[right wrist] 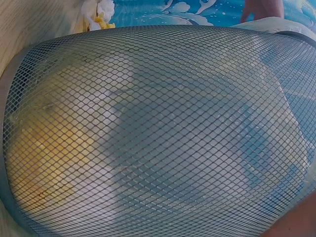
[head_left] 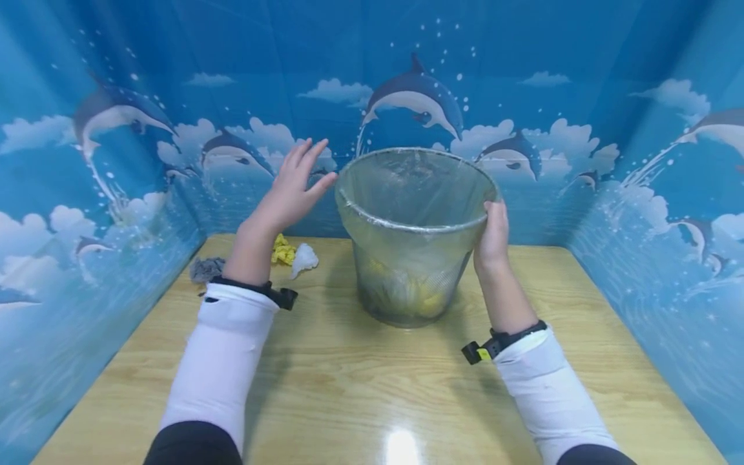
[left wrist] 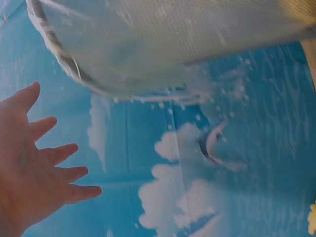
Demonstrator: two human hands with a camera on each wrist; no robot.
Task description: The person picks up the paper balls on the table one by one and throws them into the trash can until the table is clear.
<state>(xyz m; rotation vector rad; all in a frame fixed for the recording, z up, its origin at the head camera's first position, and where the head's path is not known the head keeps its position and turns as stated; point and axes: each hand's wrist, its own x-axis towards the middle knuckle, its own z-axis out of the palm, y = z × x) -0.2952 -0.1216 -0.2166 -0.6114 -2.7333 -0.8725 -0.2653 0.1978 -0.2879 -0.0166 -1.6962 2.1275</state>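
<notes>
A mesh wastebasket [head_left: 407, 258] stands on the wooden table, with a thin clear plastic bag [head_left: 407, 227] lining it and folded over the rim. Yellow and whitish stuff shows through the mesh near its bottom in the head and right wrist views. My right hand [head_left: 494, 236] holds the basket at the right side of its rim; only a bit of that hand enters the corner of the right wrist view. To the left of the rim, my left hand [head_left: 293, 190] is raised with fingers spread, apart from the bag and holding nothing.
Behind my left forearm lie a crumpled yellow piece [head_left: 283, 250], a crumpled white piece [head_left: 305, 259] and a grey crumpled piece [head_left: 206, 269] on the table [head_left: 349, 387]. A blue dolphin-printed curtain [head_left: 261, 77] encloses the back and both sides.
</notes>
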